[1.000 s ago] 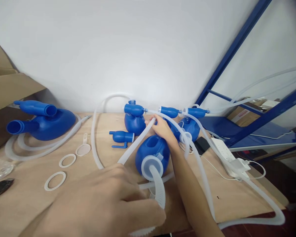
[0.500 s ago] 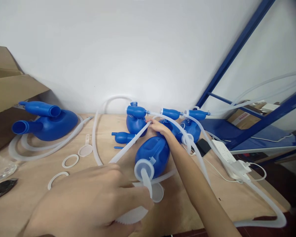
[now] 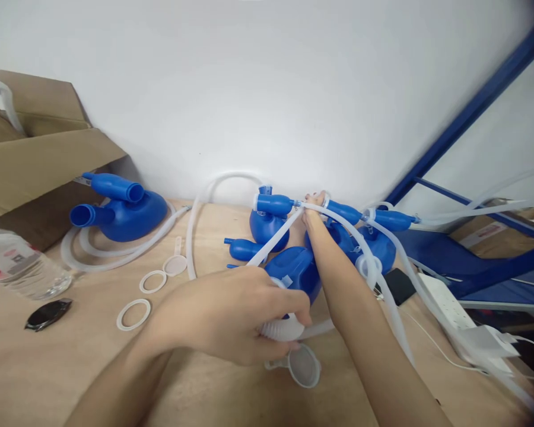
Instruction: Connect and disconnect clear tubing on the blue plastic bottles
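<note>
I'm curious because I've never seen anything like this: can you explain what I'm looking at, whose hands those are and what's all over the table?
There's no robot here, just a person with two bare hands. The view comes from a camera worn on their head, looking forward and down. The left hand holds a ridged, whitish plastic tube in front of a rounded blue plastic bottle. The right hand reaches toward the back; I can't tell what it grips. On the light brown wooden table are also two flat white rings, a clear plastic water bottle lying on its side and, at the far left, an open brown cardboard box.
</note>
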`<state>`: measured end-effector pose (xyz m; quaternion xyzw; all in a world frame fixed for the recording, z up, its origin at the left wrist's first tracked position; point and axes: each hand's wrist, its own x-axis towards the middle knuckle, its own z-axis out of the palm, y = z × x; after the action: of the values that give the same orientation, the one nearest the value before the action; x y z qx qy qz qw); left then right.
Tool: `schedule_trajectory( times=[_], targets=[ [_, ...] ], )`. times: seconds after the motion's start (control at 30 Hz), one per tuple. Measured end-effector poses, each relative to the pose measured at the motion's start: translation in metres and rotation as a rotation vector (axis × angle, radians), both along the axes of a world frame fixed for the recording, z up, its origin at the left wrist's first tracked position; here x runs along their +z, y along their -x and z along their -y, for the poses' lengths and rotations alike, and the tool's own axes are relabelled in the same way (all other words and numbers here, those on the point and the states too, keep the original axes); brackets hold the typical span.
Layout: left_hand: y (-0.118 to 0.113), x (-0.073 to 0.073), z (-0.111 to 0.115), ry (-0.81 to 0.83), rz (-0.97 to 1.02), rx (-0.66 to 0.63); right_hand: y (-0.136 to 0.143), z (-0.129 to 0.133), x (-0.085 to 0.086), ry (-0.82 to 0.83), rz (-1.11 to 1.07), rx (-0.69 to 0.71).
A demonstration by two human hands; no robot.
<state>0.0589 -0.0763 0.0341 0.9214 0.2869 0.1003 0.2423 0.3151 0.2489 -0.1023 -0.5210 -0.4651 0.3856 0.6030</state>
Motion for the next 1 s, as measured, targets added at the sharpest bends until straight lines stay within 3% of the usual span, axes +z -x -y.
schedule_trajectory(
  times=[0.1,0.17,0.4,0.6,0.7,0.87,1.0],
  targets=[
    [0.002,-0.004,-0.013,0.066,0.119,0.008,-0.007,-0.015,0.007,-0.104,-0.060,-0.188],
    [0.003,-0.005,-0.019,0.089,0.179,0.015,-0.010,-0.020,0.007,-0.163,-0.078,-0.212],
    [0.004,-0.004,-0.025,0.114,0.249,0.058,-0.007,-0.013,-0.011,-0.261,-0.105,0.006],
    [0.007,-0.006,-0.027,0.084,0.215,0.104,-0.012,0.001,-0.012,-0.220,-0.135,0.183],
    [0.006,-0.005,-0.027,0.078,0.209,0.107,-0.004,0.007,-0.003,-0.176,-0.153,0.265],
    [0.005,-0.004,-0.026,0.096,0.213,0.083,0.029,0.006,0.028,-0.213,-0.078,0.475],
    [0.006,-0.003,-0.025,0.070,0.214,0.114,0.038,0.001,0.041,-0.147,-0.111,0.309]
  ],
)
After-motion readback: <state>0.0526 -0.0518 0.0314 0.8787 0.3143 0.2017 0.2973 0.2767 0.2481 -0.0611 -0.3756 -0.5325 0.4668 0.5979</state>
